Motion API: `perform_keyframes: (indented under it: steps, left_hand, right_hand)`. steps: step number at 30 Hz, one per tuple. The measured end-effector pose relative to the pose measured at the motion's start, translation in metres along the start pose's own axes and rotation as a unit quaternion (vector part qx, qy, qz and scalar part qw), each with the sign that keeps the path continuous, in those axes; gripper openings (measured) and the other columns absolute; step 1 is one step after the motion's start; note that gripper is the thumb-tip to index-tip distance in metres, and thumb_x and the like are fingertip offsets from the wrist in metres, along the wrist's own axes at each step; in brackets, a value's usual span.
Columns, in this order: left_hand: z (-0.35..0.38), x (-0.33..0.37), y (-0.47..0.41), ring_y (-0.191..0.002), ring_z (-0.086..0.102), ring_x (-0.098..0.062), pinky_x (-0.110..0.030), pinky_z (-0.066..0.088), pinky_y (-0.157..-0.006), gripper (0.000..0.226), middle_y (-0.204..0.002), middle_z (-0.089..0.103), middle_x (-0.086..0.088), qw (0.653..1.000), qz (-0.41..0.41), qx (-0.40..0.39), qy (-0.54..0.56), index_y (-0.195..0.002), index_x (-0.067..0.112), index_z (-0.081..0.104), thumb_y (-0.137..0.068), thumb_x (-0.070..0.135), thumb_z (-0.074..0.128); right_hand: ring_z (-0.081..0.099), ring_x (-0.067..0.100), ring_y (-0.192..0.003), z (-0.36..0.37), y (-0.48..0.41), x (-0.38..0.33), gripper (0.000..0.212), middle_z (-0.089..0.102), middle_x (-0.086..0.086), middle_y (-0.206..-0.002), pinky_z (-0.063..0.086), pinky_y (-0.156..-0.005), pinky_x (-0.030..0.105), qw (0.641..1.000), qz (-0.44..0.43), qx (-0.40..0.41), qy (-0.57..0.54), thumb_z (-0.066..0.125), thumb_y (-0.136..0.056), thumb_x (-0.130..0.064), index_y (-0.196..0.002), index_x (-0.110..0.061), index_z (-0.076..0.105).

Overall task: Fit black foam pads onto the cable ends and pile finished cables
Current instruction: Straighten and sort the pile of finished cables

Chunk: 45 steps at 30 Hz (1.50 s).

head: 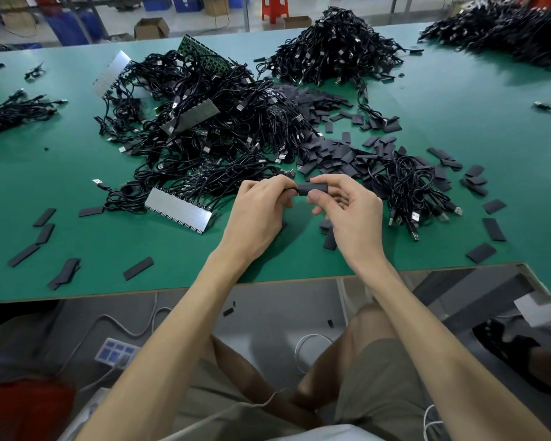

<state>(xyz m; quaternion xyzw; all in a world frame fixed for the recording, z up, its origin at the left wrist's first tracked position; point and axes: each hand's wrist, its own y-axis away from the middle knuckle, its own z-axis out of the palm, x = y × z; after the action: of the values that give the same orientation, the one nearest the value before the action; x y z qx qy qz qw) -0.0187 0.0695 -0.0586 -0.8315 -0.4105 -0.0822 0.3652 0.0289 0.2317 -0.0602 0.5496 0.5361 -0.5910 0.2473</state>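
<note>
Foam strips point(45, 216) lie loose on the near left of the green surface point(77, 160). Just right of them a ribbed metal plate point(177, 208) sits at the near edge of the big cable tangle point(204, 122). None of that matters for this step.

My left hand point(261, 208) is curled round one cable end point(291, 190), fingers closed on it so that only a short dark stub shows past the fingertips. I cannot see the plug itself. Touching that stub on its right is the black foam pad point(312, 187), which looks like a short tube. It is pinched between thumb and forefinger of my right hand point(350, 214), with the other fingers loosely bent beneath. Both hands hover just above the surface, near its front edge.

I judge the pad is only starting to go on. To do it well I would make the left hand a firm anchor and line the tube's mouth squarely with the stub. Then I would push straight with the right, easing the pinch enough that the foam doesn't collapse shut. A slight twist should help if it binds.

Further right a small cable bundle point(407, 189) lies among scattered pads point(347, 154). It looks a likely place for the finished cable, though I can't be sure it is the finished pile.
</note>
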Motion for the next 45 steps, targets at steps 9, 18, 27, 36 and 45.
perform_keyframes:
  steps: [9, 18, 27, 36, 45]
  left_hand:
    - [0.001, -0.003, 0.0, -0.078, 0.059, -0.014, -0.039, 0.04, -0.092, 0.015, -0.081, 0.065, 0.01, 1.0, -0.001, -0.008, 0.0, -0.101, 0.014, 0.062, -0.105, 0.012, 0.048]
    - [0.001, -0.005, -0.001, -0.077, 0.059, -0.012, -0.041, 0.041, -0.092, 0.014, -0.08, 0.065, 0.011, 1.0, 0.0, -0.006, -0.002, -0.1, 0.015, 0.062, -0.104, 0.01, 0.05]
    - [0.002, -0.002, 0.0, -0.079, 0.058, -0.012, -0.043, 0.041, -0.09, 0.014, -0.082, 0.065, 0.01, 1.0, 0.012, -0.008, -0.014, -0.099, 0.014, 0.063, -0.105, 0.012, 0.05]
    - [0.005, -0.009, -0.002, -0.132, 0.047, -0.02, -0.037, 0.039, -0.11, 0.039, -0.14, 0.056, 0.002, 0.997, 0.065, -0.004, -0.04, -0.134, 0.014, 0.06, -0.096, 0.018, 0.067]
    - [0.006, -0.005, -0.001, -0.088, 0.064, -0.026, -0.043, 0.052, -0.079, 0.017, -0.111, 0.064, -0.004, 1.0, 0.008, 0.007, -0.029, -0.113, 0.008, 0.07, -0.099, 0.017, 0.065]
  right_hand:
    - [0.073, 0.015, -0.067, 0.001, -0.001, 0.004, 0.015, 0.076, -0.004, -0.075, 0.055, -0.057, 0.025, 1.0, 0.01, -0.006, -0.018, 0.074, -0.091, -0.009, -0.106, -0.014, 0.076]
    - [0.072, 0.023, -0.065, 0.002, -0.002, 0.006, 0.016, 0.076, 0.0, -0.073, 0.059, -0.062, 0.033, 0.999, 0.014, -0.014, -0.026, 0.076, -0.09, -0.012, -0.104, -0.02, 0.076]
    - [0.071, 0.014, -0.067, 0.002, -0.002, 0.006, 0.017, 0.075, 0.002, -0.075, 0.054, -0.058, 0.027, 0.999, -0.004, -0.006, -0.036, 0.056, -0.105, -0.015, -0.105, -0.014, 0.073]
    - [0.067, 0.019, -0.067, -0.008, -0.005, 0.01, 0.018, 0.074, 0.009, -0.078, 0.049, -0.061, 0.026, 0.982, 0.03, 0.099, -0.161, 0.052, -0.107, -0.016, -0.103, -0.015, 0.07]
    - [0.071, 0.024, -0.07, -0.006, -0.005, 0.007, 0.017, 0.076, 0.014, -0.085, 0.053, -0.061, 0.027, 0.977, 0.049, 0.011, -0.207, 0.056, -0.106, -0.017, -0.114, -0.005, 0.065]
